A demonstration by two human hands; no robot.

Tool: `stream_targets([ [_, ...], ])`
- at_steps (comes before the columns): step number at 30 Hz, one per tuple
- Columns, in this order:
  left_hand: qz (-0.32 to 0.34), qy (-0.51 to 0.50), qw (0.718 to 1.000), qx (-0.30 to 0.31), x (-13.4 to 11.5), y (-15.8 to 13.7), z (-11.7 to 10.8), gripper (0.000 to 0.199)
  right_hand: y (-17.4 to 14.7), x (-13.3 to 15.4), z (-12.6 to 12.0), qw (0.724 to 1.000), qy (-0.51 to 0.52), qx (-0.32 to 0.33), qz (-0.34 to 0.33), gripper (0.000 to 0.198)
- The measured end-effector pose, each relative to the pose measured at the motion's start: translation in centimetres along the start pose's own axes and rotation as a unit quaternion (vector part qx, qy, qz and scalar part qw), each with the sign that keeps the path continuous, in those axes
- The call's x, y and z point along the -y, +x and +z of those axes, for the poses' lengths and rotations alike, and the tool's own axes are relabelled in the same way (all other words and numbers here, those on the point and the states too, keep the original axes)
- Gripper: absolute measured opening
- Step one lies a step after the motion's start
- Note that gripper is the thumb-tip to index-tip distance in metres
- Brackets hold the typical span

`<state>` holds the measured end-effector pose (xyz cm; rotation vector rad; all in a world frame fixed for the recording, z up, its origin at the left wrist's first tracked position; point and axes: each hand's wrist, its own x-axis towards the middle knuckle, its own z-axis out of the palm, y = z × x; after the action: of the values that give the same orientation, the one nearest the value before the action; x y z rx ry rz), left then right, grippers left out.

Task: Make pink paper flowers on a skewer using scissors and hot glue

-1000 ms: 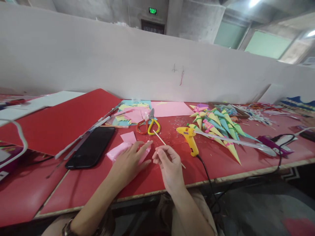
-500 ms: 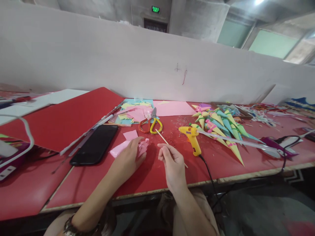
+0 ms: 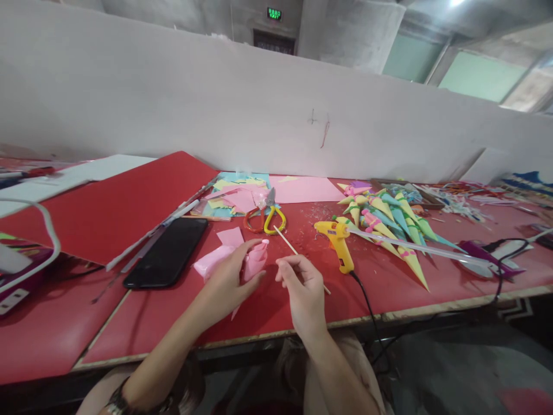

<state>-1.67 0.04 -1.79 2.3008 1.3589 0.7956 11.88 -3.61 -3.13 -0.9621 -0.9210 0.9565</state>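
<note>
My left hand (image 3: 227, 282) is curled around a small, ruffled pink paper piece (image 3: 256, 260), thumb on its near side. Beneath and left of that hand lie a pink bundle in clear plastic (image 3: 211, 262) and a flat pink paper square (image 3: 230, 236). My right hand (image 3: 305, 291) has its thumb and forefinger pinched together, and I cannot make out anything between them. A thin wooden stick (image 3: 285, 238) lies on the table, passing behind the right hand. Scissors with red and yellow handles (image 3: 273, 219) rest just beyond both hands.
A yellow glue gun (image 3: 339, 245) with a black cord lies right of my hands. Behind it are heaped yellow, blue and pink paper cones (image 3: 389, 219). To the left are a black phone (image 3: 168, 253) and a large red sheet (image 3: 121, 207). A white partition (image 3: 259, 115) stands behind.
The pink paper piece in my left hand has turned more upright and moved slightly right, showing more of its side. My right hand has hardly moved.
</note>
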Motion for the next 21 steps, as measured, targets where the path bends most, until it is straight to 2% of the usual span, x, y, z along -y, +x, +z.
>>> stream_targets([
  [7, 0.018, -0.009, 1.000, 0.005, -0.43, 0.00, -0.13, 0.045, 0.03, 0.09, 0.23, 0.998, 0.049, 0.018, 0.017, 0.014],
  [15, 0.035, -0.025, 0.999, -0.003, -0.88, -0.17, -0.04, 0.041, -0.02, 0.20, 0.12, 1.000, 0.001, -0.001, -0.001, 0.010],
  [21, 0.030, -0.014, 0.999, -0.013, -1.05, -0.16, 0.04, 0.041, 0.05, 0.11, 0.18, 0.999, 0.030, -0.013, -0.013, 0.008],
])
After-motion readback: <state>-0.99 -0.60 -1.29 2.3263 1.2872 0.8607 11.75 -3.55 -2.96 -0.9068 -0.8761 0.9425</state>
